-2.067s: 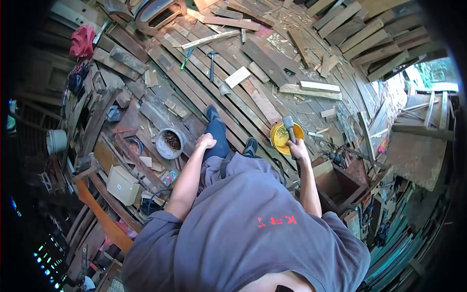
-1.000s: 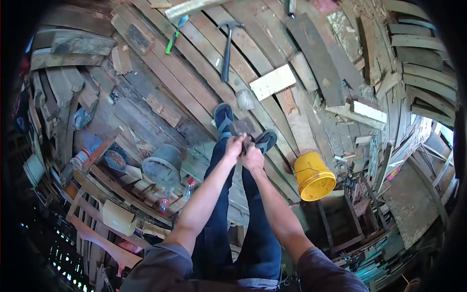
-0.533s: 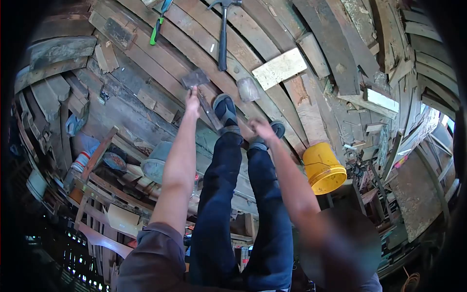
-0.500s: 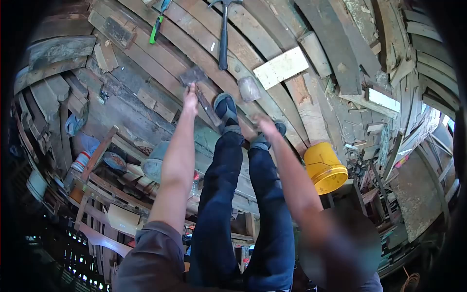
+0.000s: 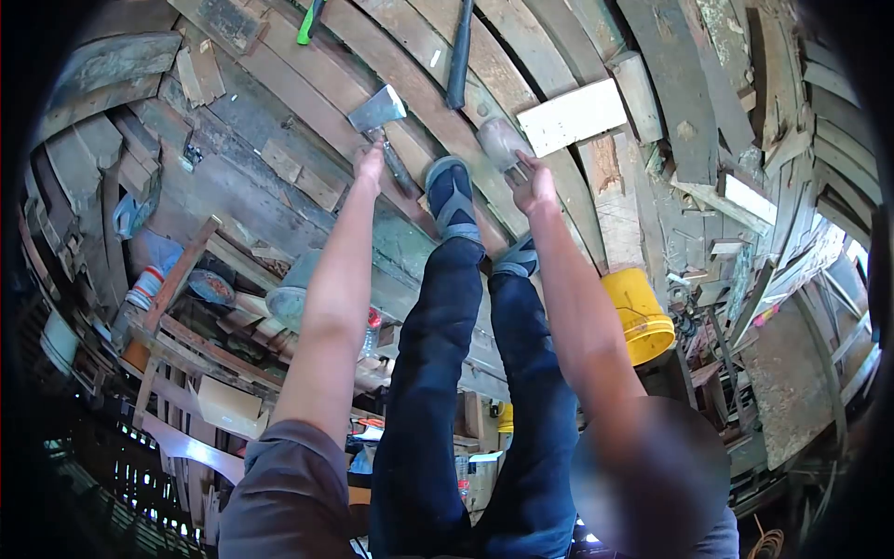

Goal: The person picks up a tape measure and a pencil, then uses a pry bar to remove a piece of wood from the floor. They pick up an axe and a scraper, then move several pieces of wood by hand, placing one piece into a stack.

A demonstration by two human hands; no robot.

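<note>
My left hand (image 5: 369, 166) is closed on a hatchet near its head, with the thumb and fingers at the top of the handle. The hatchet (image 5: 379, 109) has its broad metal blade turned up, catching light, and its dark handle slants down toward my left foot. My right hand (image 5: 534, 186) reaches to a worn grey block (image 5: 504, 143) lying on the planks. Its fingers are apart, with the fingertips right at the block's lower edge. A pale rectangular wood piece (image 5: 572, 116) lies just beyond that hand.
A black hammer handle (image 5: 460, 56) and a green-handled tool (image 5: 310, 23) lie farther up the plank floor (image 5: 307, 93). A yellow bucket (image 5: 636, 312) is to the right of my legs. Wood scraps and a wooden frame (image 5: 177, 270) crowd the left.
My right hand has moved up to the grey block. The hatchet has turned in my left hand, so its blade face now shows bright. The view has shifted slightly.
</note>
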